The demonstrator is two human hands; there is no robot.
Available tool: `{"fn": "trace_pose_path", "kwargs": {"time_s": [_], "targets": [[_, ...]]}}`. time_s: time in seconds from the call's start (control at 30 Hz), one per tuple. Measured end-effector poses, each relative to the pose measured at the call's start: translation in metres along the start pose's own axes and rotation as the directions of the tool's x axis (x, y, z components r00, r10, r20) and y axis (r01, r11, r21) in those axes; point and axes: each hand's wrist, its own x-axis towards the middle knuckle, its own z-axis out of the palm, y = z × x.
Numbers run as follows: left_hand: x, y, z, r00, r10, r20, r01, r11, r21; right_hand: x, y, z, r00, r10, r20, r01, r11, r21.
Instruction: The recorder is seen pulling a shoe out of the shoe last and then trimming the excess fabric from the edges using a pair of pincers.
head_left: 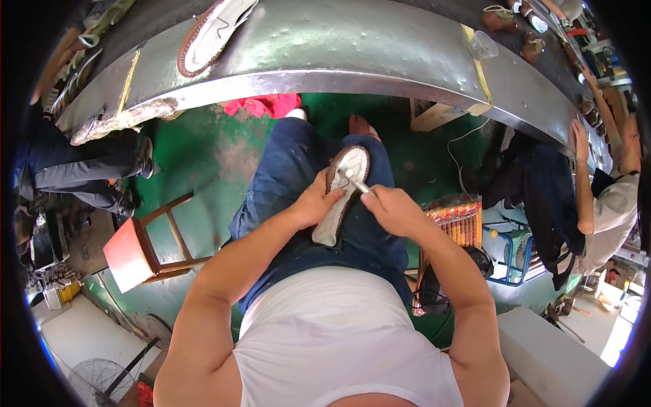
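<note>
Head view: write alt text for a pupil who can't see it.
A seated person grips a brown-edged shoe sole with the left hand and holds a pale tool to it with the right hand. Another sole lies on the metal bench.

Shoe [341, 205], bottom up: off-white underside, dark brown stitched-looking rim. Over the lap [285, 180], rounded wide end pointing away and slightly right, narrow end nearest. Pale stick-shaped tool [357, 183] slanted over the wide end, tip at the underside.

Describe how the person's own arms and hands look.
A sleeveless white top leaves the left arm and right arm bare to the shoulder. The left hand and right hand are ungloved; no watch or bracelet shows at either wrist.
</note>
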Motion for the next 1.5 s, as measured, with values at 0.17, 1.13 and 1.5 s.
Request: {"fn": "trace_pose_path", "kwargs": {"time_s": [0.17, 1.13, 1.5], "targets": [[0.007, -0.001, -0.009, 0.986, -0.108, 0.127, 0.142, 0.944, -0.298, -0.011, 0.023, 0.018, 0.962, 0.268, -0.049, -0.227, 0.887, 0.403], [0.008, -0.011, -0.009, 0.983, -0.060, 0.172, 0.105, 0.959, -0.262, -0.059, -0.016, 0.017, 0.986, -0.028, 0.165, 0.049, 0.991, -0.123], [-0.045, -0.020, -0.006, 0.922, -0.038, 0.385, 0.088, 0.990, -0.113, -0.048, -0.004, -0.021, 0.822, 0.177, 0.541, -0.329, 0.924, 0.197]]}}
